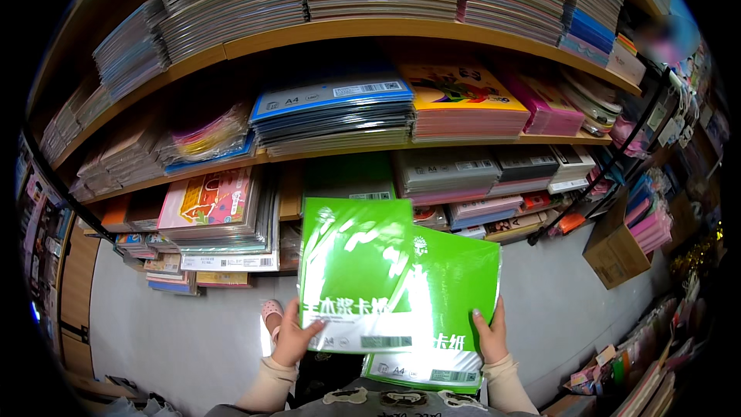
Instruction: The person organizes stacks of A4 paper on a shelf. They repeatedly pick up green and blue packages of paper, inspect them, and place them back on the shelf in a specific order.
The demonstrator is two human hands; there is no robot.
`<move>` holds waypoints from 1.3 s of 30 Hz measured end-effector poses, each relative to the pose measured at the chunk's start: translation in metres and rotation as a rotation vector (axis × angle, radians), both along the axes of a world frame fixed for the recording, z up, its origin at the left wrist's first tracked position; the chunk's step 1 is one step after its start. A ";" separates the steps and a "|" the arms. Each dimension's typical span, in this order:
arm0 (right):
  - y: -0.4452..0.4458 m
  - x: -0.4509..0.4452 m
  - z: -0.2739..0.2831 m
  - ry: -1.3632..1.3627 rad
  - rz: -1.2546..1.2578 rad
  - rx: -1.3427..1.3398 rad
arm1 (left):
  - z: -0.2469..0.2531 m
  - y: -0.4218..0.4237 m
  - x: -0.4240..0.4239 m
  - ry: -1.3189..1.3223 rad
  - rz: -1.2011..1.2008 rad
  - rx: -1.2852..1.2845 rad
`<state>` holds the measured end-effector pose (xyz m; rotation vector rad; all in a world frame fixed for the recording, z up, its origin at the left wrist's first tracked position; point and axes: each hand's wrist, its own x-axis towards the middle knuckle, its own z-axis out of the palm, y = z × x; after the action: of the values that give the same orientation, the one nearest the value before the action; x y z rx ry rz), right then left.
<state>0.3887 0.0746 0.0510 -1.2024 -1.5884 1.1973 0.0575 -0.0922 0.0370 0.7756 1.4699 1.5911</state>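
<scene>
My left hand (294, 333) grips a green pack of A4 cardstock (353, 266) in clear plastic by its lower left edge, thumb on the front. With my right hand (491, 330) I hold a second green cardstock pack (457, 284) by its right side. The left pack overlaps part of the right one, and both shine with glare. They are in front of my body, before the shelves. Another dark green pack (347, 176) lies on the lower shelf just beyond them.
Wooden shelves (370, 28) hold tall stacks of wrapped paper. A blue-edged A4 stack (336, 95) and orange-covered pads (463, 90) lie on the middle shelf. Pink-covered pads (205, 200) sit lower left. A cardboard box (616, 249) stands on the floor at right, beyond a black shelf post (602, 168).
</scene>
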 end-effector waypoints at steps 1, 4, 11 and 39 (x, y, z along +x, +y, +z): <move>0.000 0.001 -0.001 0.021 0.001 -0.017 | -0.002 0.002 -0.010 -0.103 0.025 -0.011; 0.000 0.002 -0.004 0.045 -0.005 -0.052 | 0.010 0.024 -0.029 -0.064 0.135 0.063; -0.001 0.000 0.003 -0.020 -0.037 -0.046 | 0.030 0.118 -0.087 -0.024 0.093 0.012; 0.006 -0.008 0.001 -0.053 0.000 -0.079 | 0.024 0.210 -0.105 1.357 0.025 -0.290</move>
<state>0.3807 0.0808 0.0519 -1.2939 -1.5927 1.2477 -0.0477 0.1178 0.0613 1.8100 2.5143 0.6981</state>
